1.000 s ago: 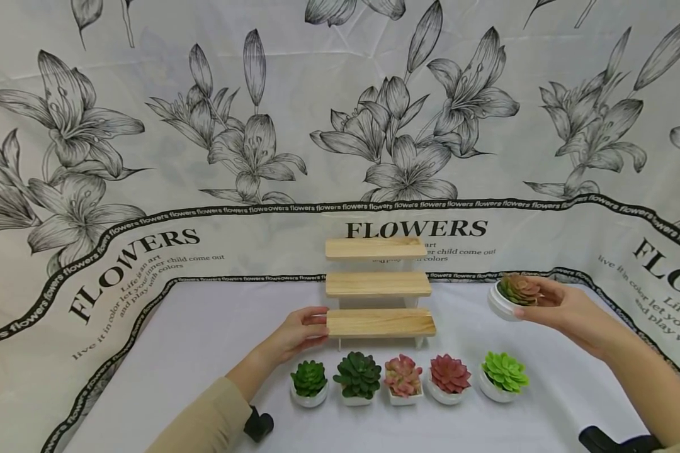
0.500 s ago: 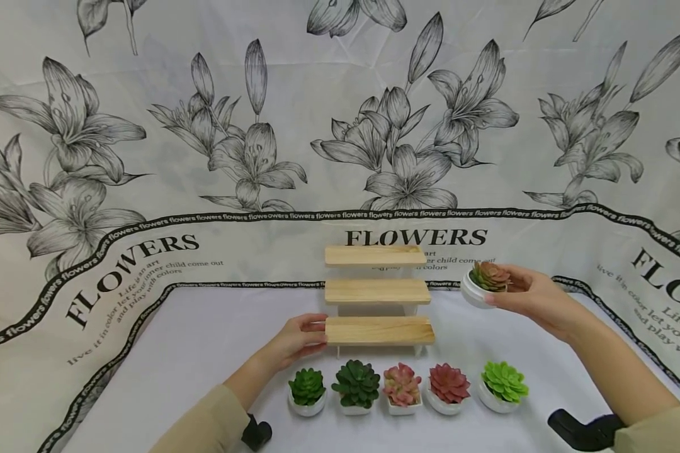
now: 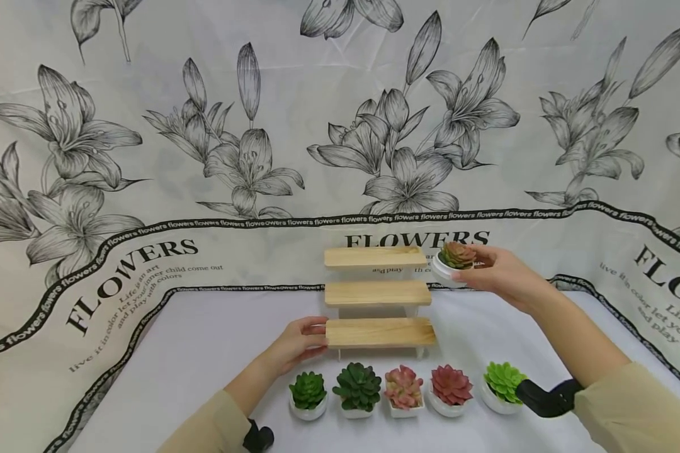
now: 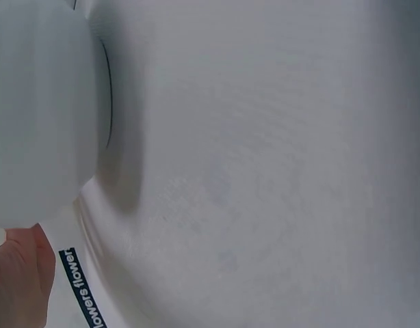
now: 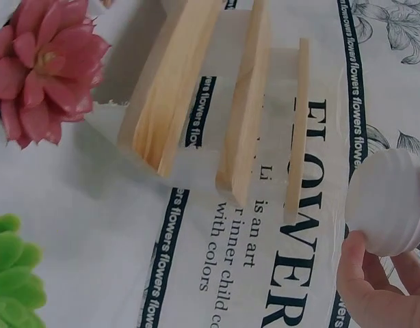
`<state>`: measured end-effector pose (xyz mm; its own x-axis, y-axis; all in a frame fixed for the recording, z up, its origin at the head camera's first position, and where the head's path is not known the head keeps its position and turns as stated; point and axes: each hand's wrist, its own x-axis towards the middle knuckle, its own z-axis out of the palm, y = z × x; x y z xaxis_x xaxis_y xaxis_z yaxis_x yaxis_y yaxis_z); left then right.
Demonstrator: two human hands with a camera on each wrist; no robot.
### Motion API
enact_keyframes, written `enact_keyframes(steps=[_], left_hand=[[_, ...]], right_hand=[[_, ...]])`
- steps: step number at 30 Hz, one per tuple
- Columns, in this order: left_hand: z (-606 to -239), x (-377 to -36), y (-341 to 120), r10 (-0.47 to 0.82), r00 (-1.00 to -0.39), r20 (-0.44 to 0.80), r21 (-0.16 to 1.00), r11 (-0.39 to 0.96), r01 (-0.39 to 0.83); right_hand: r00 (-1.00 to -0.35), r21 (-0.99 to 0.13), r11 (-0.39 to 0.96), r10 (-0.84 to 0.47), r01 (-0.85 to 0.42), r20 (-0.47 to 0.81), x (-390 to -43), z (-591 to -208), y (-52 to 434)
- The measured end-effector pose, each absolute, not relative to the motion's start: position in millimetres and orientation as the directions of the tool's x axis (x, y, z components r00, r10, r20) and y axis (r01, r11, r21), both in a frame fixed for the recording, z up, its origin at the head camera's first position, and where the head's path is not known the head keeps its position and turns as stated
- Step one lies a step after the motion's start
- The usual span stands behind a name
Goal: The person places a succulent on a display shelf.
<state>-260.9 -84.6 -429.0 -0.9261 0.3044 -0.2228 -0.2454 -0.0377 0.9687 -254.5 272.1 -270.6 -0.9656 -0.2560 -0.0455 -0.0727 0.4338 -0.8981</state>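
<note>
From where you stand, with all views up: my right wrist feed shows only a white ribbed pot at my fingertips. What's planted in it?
Observer: A reddish-green succulent; the right hand holds its pot beside the top shelf.
Operator: Is the pot resting on that shelf?
Observer: No, it hangs in the air just off the shelf's right end.
Operator: And my other hand?
Observer: The left hand touches the left end of the bottom shelf.

shelf [image 3: 377, 294] mid-table | five potted plants [image 3: 403, 391] in row before it | sixth pot [image 3: 452, 263] right of top step
</note>
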Motion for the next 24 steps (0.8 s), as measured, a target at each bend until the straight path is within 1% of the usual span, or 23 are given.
enact_keyframes(steps=[3, 11, 20, 24], left_hand=[[-425, -263, -83, 0.297, -0.930, -0.219, 0.969, -0.044, -0.242], [-426, -263, -82, 0.291, -0.930, -0.225, 0.971, -0.014, -0.240], [-427, -264, -83, 0.294, -0.934, -0.201, 0.977, -0.013, -0.214], [-427, -265, -84, 0.291, -0.935, -0.204, 0.976, -0.014, -0.217]], right_hand=[[-0.968, -0.908, 0.414, -0.247, -0.060, -0.049, -263, -267, 261], [-0.961, -0.956, 0.291, -0.271, -0.025, -0.057, -280, -270, 234], [-0.960, -0.942, 0.336, -0.269, -0.016, -0.080, -296, -271, 210], [-0.956, -0.946, 0.325, -0.279, -0.007, -0.089, -303, -272, 196]])
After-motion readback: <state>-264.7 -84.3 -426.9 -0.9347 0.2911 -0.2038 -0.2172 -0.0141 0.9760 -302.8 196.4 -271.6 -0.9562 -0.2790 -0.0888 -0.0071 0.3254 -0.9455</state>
